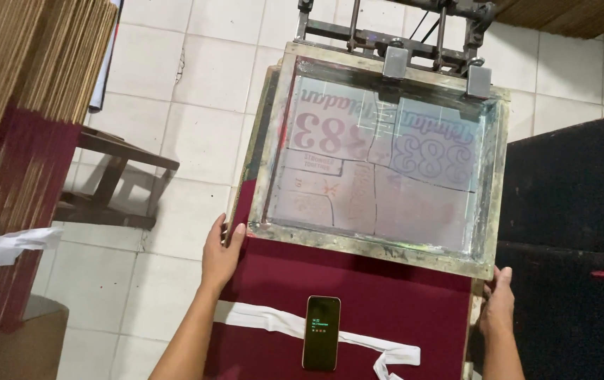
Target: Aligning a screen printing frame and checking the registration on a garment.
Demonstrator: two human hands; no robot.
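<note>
Resting flat, fingers loosely spread, the left hand [221,255] touches the maroon sheet [358,299] by the wooden screen frame [376,243]. The right hand [499,304] curls over the sheet's far edge; its grip there is hidden. A phone [322,332] lies between them.

You get even, soft indoor light, no hard source in view. White floor tiles [196,105] read bright but not blown out. Mesh of the printing screen [379,162] glows pale, light passing through it, mild sheen on its wet frame. Black surface [569,232] at right swallows detail. Soft shadow under the wooden stool [112,183]. Phone [322,332] screen dim, slight glare. Cardboard stack [27,84] at left slightly soft. Overall a little grainy.
</note>
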